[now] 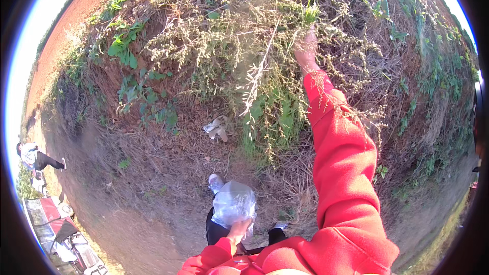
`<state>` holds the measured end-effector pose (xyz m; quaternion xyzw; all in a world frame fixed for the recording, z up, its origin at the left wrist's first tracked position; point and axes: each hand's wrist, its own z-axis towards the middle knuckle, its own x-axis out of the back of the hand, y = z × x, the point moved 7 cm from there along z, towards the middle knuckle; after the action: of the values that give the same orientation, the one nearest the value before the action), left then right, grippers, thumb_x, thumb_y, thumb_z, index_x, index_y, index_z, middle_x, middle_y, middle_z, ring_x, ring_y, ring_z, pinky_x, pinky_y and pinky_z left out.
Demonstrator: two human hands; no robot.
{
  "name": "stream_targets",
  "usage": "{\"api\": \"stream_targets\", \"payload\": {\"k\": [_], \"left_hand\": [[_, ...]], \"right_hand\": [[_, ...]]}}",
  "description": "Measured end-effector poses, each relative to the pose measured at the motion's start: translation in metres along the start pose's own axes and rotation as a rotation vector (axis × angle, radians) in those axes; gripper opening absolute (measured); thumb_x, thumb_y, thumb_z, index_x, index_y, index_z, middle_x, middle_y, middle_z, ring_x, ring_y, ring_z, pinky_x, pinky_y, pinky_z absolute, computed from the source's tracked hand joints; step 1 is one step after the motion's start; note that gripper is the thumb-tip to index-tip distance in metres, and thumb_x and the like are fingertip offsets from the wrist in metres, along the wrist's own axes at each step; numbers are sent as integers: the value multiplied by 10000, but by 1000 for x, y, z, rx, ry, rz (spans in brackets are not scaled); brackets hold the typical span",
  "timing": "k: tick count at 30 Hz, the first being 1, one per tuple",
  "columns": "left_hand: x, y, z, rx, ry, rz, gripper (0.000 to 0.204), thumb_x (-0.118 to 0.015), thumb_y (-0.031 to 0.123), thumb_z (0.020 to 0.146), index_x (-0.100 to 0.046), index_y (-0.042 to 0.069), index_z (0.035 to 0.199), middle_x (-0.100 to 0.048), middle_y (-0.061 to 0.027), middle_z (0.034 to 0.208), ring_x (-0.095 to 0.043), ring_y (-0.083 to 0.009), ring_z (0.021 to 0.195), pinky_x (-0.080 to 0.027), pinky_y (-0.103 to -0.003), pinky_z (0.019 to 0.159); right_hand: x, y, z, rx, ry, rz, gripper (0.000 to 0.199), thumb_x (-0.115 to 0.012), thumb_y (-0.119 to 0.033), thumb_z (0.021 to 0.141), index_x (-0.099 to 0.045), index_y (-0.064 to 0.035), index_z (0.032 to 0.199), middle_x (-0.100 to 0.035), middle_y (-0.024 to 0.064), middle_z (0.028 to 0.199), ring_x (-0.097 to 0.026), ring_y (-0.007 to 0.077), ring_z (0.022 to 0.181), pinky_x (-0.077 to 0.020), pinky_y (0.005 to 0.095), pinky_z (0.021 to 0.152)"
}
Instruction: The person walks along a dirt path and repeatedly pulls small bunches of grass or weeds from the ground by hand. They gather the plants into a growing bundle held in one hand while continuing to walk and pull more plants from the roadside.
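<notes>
In my left hand (238, 230), low in front of my body, is a clear plastic bag (233, 202), its upper part puffed out and whitish. My right hand (306, 50) is stretched far forward into the weeds on the bank, the red sleeve straight behind it. A bright green grass tuft (310, 14) is just beyond the right hand, and dry seed-headed weeds (326, 38) surround it. Stalks and glare hide the fingers of that hand, so whether they grip the tuft is unclear.
The bank carries broad green leaves (122, 46) and tall grass (277, 117). A crumpled pale scrap (216, 128) lies at its foot. Another person (38, 158) walks at the far left, near a parked red vehicle (56, 224). My shoe (216, 182) shows beside the bag.
</notes>
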<state>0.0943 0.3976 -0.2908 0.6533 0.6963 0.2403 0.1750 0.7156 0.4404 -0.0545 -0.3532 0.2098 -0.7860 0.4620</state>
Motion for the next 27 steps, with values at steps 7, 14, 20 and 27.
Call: {"api": "stream_targets", "payload": {"k": [7, 14, 20, 27], "left_hand": [[7, -3, 9, 74, 167, -85, 367, -494, 351, 867, -611, 14, 952, -573, -124, 670, -550, -218, 593, -412, -372, 542], [-1, 1, 9, -57, 37, 225, 252, -418, 226, 907, -583, 61, 1002, -610, -179, 850, -592, -341, 761, -448, -410, 679], [-12, -21, -3, 230, 189, -313, 319, -585, 342, 823, -617, 31, 758, -474, -1, 553, -409, -102, 445, -287, -310, 398], [-13, -3, -44, -31, 339, -532, 393, -557, 172, 854, -509, -75, 1155, -594, -75, 1044, -545, -137, 876, -428, -255, 796]], "right_hand": [[-29, -10, 5, 222, -140, -126, 355, -619, -109, 782, -532, -62, 1122, -594, 105, 985, -575, 237, 874, -461, 360, 770], [-73, 59, -48, -884, -421, 1689, 321, -583, -133, 845, -537, -121, 1163, -571, 63, 1111, -560, 221, 975, -446, 330, 846], [12, 14, -85, -254, -466, 265, 407, -504, -66, 854, -433, 1, 1248, -560, 153, 1110, -538, 264, 1021, -423, 348, 895], [103, -19, -158, -389, -508, 583, 180, -501, -86, 876, -559, -37, 1040, -559, 20, 841, -475, 101, 755, -402, 240, 682]]}}
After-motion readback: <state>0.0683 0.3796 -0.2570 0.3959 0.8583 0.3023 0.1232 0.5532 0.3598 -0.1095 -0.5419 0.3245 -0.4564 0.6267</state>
